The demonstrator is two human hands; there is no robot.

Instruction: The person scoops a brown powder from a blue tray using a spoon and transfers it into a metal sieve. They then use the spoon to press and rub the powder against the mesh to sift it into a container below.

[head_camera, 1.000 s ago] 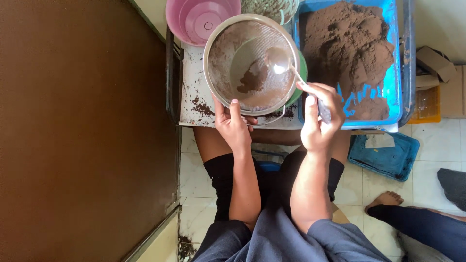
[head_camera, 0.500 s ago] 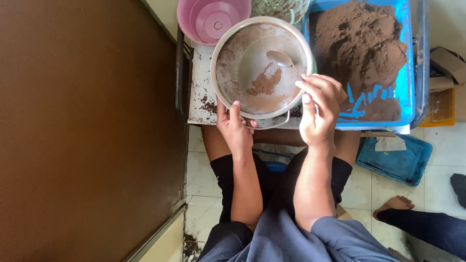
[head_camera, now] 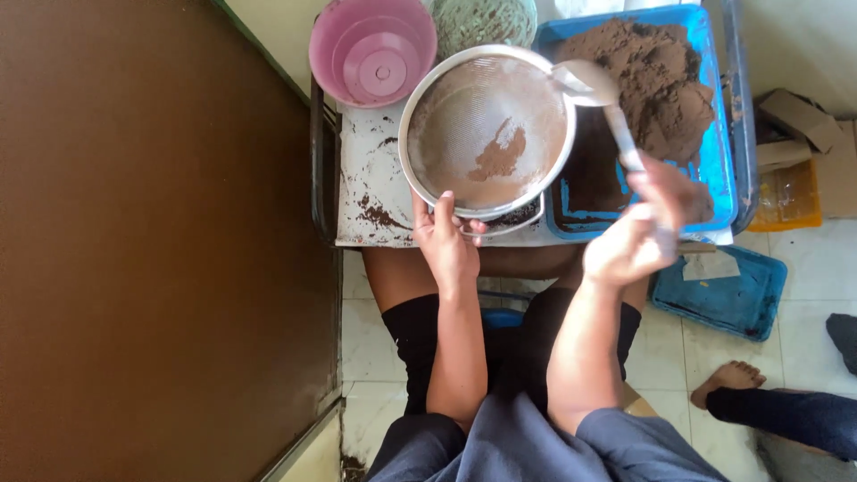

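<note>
- Sieve (head_camera: 486, 134): a round metal mesh sieve with a bright rim, sitting at the middle of the small counter (head_camera: 370, 178), just left of the blue tray. A small patch of brown powder (head_camera: 500, 159) lies on its mesh, right of centre.
- Brown door panel (head_camera: 152, 241): fills the whole left side of the scene, upright beside the counter.
- Blue tray (head_camera: 714, 152): a rectangular plastic tray on the right of the counter, touching the sieve's right side. A heap of brown powder (head_camera: 656, 80) is piled at its far end; the near end is mostly bare.
- Pink bucket (head_camera: 373, 49): round, at the far left of the counter, just beside the sieve's rim.
- Blue lid (head_camera: 728, 290): lies on the tiled floor at the right, near the person's knee.
- Cardboard box (head_camera: 799, 125): on the floor further right, with a yellow container (head_camera: 786, 201) beside it.
- Right hand (head_camera: 638, 232): blurred, over the near edge of the tray, its grip clenched around the handle of a metal spoon (head_camera: 589, 85).
- Spoon: its bowl is at the far right rim of the sieve, next to the heap.
- Left hand (head_camera: 446, 241): at the near rim of the sieve, its grip grasping the rim and wire handle there.
- Another person's bare foot (head_camera: 728, 379): on the floor at the near right.
</note>
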